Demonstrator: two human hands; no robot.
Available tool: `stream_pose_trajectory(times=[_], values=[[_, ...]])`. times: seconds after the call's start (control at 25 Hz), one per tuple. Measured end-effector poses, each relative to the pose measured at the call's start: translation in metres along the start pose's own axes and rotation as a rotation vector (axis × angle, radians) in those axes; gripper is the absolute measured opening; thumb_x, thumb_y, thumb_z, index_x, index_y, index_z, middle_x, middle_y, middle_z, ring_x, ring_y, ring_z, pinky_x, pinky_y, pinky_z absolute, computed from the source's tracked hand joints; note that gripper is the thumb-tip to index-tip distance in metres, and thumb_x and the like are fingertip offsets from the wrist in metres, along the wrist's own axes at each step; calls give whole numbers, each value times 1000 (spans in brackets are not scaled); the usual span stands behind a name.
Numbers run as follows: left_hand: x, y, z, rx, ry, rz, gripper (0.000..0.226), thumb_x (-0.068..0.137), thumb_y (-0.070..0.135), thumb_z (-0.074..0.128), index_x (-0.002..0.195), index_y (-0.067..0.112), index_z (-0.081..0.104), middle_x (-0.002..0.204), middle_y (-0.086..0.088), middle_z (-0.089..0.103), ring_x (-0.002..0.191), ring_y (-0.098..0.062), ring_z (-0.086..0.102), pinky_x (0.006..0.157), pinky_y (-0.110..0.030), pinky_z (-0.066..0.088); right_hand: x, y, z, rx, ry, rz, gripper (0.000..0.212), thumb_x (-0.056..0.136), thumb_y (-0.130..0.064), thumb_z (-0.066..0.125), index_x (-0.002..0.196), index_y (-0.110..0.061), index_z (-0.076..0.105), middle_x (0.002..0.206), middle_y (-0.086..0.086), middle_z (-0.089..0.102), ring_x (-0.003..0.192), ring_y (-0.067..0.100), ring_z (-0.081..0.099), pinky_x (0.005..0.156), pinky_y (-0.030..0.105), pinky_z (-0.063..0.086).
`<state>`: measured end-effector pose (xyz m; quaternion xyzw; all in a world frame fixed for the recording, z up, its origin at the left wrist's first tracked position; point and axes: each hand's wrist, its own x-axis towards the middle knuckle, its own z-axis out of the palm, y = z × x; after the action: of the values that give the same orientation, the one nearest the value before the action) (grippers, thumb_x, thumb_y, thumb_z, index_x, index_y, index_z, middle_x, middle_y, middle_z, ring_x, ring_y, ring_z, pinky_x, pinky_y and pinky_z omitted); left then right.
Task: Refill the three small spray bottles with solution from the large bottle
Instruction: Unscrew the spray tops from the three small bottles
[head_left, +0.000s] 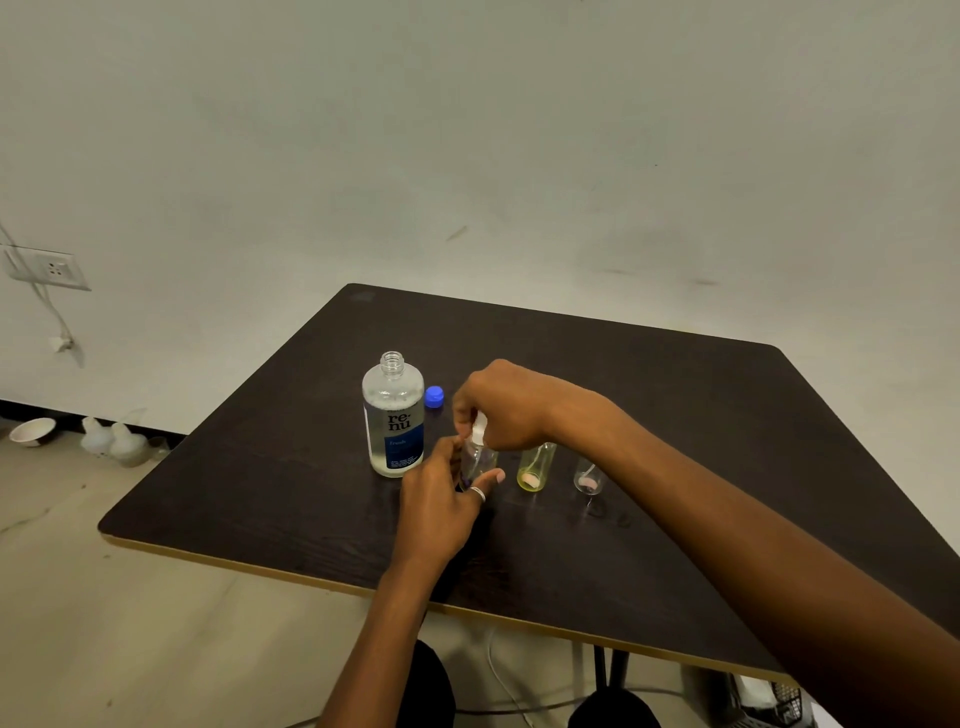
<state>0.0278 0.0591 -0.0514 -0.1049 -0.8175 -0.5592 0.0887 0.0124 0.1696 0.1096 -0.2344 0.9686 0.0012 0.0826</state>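
Where three small spray bottles stand in a row near the middle of the table (675, 415), I work on the leftmost, the clear bottle (480, 460). My left hand (441, 499) holds its body, fingers curled round it. My right hand (506, 405) comes from above, fingers pinching the white spray head (479, 425) at its top. Just right of it stands the yellow bottle (535, 470), then the third bottle (589, 479), clear with a pink base; my right wrist hides both tops.

One large bottle (393, 415) stands upright just left of the clear bottle, uncapped and holding clear liquid. Its label reads "re-nu" and "fresh"; the smaller print is unreadable. One blue cap (434, 396) lies on the table between the large bottle and my right hand.

Dark table surface lies open on all sides of the group, widest to the right and toward the far edge. One wall socket (49, 267) sits far left; one bowl (32, 431) lies on the floor.
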Motion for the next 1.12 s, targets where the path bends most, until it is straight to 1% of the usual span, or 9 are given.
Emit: stream_pose_trajectory(times=[0.12,0.2,0.36,0.48,0.6,0.8,0.88,1.0,1.12], values=[[-1,2,-1,-6,-14,-13,42,79,39,82,110,42,54,92,30,61,88,21,57,70,-4,45,1,2,0,-25,69,62,17,86,-28,65,97,-15,68,93,2,68,84,18,64,76,32,55],[0,2,-1,-16,-19,-17,42,79,38,82,108,44,52,90,33,59,89,26,55,68,0,43,2,2,0,-48,135,140,32,90,-42,60,72,-16,59,71,1,61,65,15,58,57,28,47],[0,1,0,-24,-23,-27,42,79,39,82,111,43,54,92,32,61,92,25,55,69,-5,44,3,-3,6,-122,180,201,46,90,-46,59,59,-20,36,59,-2,45,52,10,44,47,24,29],[0,1,0,-14,-15,-18,42,79,41,82,109,44,53,93,29,63,92,22,56,68,-4,44,5,-4,8,-96,112,159,26,89,-33,64,78,-11,56,70,0,54,62,13,54,54,25,43],[0,0,0,-15,-15,-17,44,79,40,82,113,42,54,94,30,61,90,20,58,68,-4,44,4,1,4,-19,45,79,10,83,-15,64,93,-14,68,90,4,67,82,19,63,75,33,55],[1,-1,0,-12,-27,-20,46,79,39,82,116,38,55,94,30,59,88,20,57,68,-2,44,-1,4,3,-20,9,45,31,82,-19,68,113,-21,66,114,2,65,101,21,62,87,37,53],[1,0,0,-5,-26,-20,45,79,39,82,111,43,51,91,34,56,87,29,52,66,2,42,-1,4,3,-18,71,91,28,87,-37,65,108,-18,66,104,2,68,91,20,64,79,34,54],[1,1,0,-11,-29,-32,45,79,39,82,110,43,50,89,36,55,86,30,52,66,0,42,3,1,5,-94,164,187,37,90,-49,57,71,-18,51,71,-2,55,64,14,56,53,27,41],[0,2,-1,-13,-24,-25,41,79,37,83,104,45,51,89,32,58,87,29,52,66,2,42,6,-4,12,-129,164,218,37,91,-45,58,71,-18,42,65,-2,45,58,11,48,53,26,39]])
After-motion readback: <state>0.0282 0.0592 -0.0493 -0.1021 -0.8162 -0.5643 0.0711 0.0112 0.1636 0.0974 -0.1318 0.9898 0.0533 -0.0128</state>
